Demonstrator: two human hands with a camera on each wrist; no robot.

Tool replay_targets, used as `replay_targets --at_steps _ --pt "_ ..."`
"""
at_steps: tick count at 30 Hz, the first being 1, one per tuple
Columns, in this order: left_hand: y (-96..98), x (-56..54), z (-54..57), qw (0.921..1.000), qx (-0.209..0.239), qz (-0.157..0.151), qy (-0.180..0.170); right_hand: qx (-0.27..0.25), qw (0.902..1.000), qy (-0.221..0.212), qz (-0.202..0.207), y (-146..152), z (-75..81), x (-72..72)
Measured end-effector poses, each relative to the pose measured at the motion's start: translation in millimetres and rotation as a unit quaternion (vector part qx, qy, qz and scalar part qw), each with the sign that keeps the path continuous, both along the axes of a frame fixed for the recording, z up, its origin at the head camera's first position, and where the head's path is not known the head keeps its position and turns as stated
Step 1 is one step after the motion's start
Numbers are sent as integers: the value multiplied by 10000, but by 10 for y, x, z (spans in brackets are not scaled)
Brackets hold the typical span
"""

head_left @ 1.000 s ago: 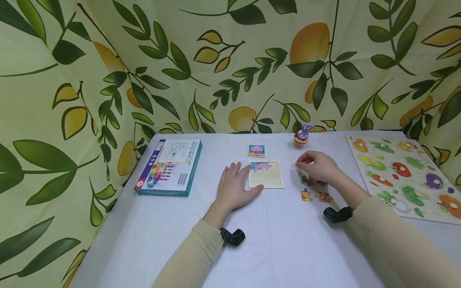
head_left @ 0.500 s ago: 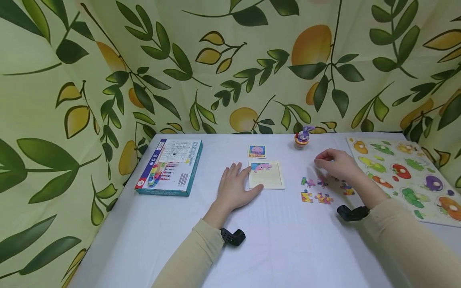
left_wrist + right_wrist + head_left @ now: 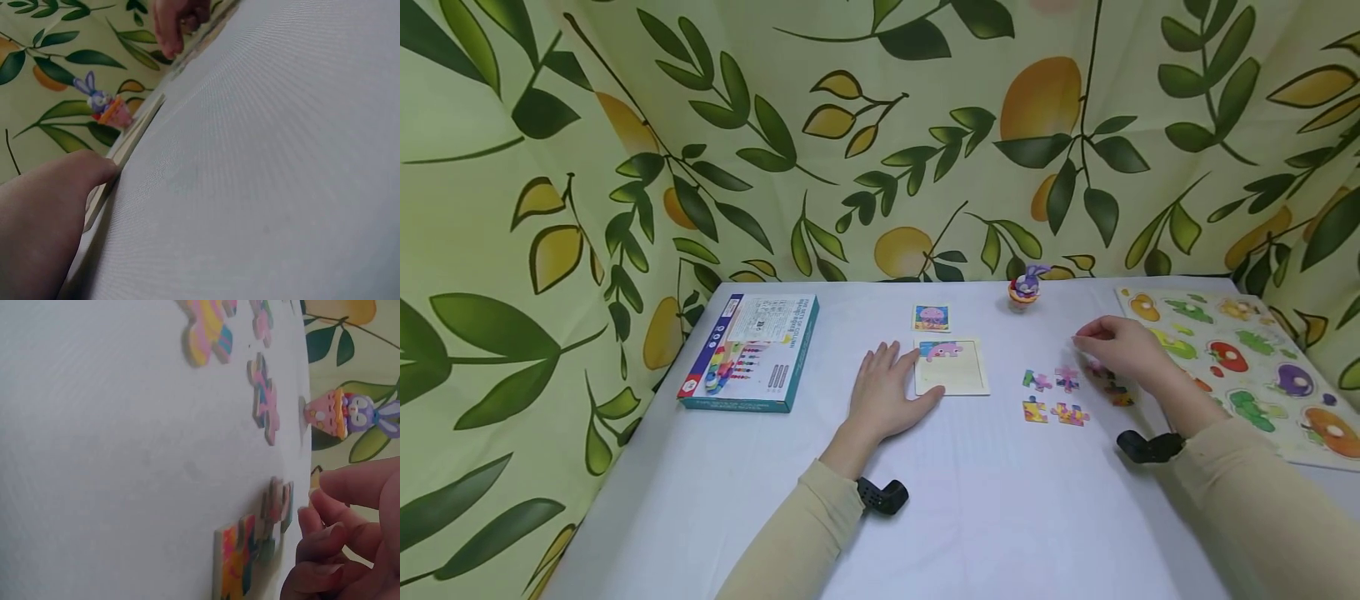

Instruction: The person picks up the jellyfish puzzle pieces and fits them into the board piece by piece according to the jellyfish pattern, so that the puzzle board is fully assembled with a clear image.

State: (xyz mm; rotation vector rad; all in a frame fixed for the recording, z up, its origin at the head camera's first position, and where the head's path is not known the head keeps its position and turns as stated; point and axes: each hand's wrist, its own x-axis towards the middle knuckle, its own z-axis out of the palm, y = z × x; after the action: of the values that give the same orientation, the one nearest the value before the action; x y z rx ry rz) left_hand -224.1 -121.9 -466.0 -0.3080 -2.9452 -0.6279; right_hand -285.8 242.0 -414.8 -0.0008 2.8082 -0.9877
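Observation:
My left hand (image 3: pixel 883 396) rests with spread fingers at the left edge of a cream puzzle tray (image 3: pixel 966 379). In the left wrist view, its thumb (image 3: pixel 94 167) lies along the tray's edge. A pink and blue puzzle piece (image 3: pixel 942 350) sits in the tray's upper left corner. On the right, my right hand (image 3: pixel 1120 346) hovers with loosely bent fingers over several jigsaw pieces, partly hiding them. In the right wrist view, its fingertips (image 3: pixel 319 499) are close together beside a puzzle piece (image 3: pixel 287 506), with nothing visible between them. More jigsaw pieces (image 3: pixel 1067 379) lie to its left.
A small octopus picture card (image 3: pixel 931 317) lies behind the tray. A purple rabbit figurine (image 3: pixel 1024 287) stands at the back. A flat toy box (image 3: pixel 748 352) is at left, and a large vegetable puzzle board (image 3: pixel 1232 358) at right. A patterned curtain (image 3: pixel 850 150) hangs behind the table.
My right hand has moved right across the loose pieces, bringing more of them into sight, and has slowed. My left hand stays at the tray.

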Motion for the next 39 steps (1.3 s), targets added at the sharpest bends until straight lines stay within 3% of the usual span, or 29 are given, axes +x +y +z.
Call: replay_targets --at_steps 9,23,39 --pt "-8 -8 -6 10000 34 -10 -8 236 9995 -66 -198 127 -136 -58" --pt "-17 -20 -27 9999 9 -64 95 456 9984 -338 -56 144 -39 -94" --pt "-16 -18 -22 9999 27 -70 86 320 9988 -326 -177 102 -93 -157"
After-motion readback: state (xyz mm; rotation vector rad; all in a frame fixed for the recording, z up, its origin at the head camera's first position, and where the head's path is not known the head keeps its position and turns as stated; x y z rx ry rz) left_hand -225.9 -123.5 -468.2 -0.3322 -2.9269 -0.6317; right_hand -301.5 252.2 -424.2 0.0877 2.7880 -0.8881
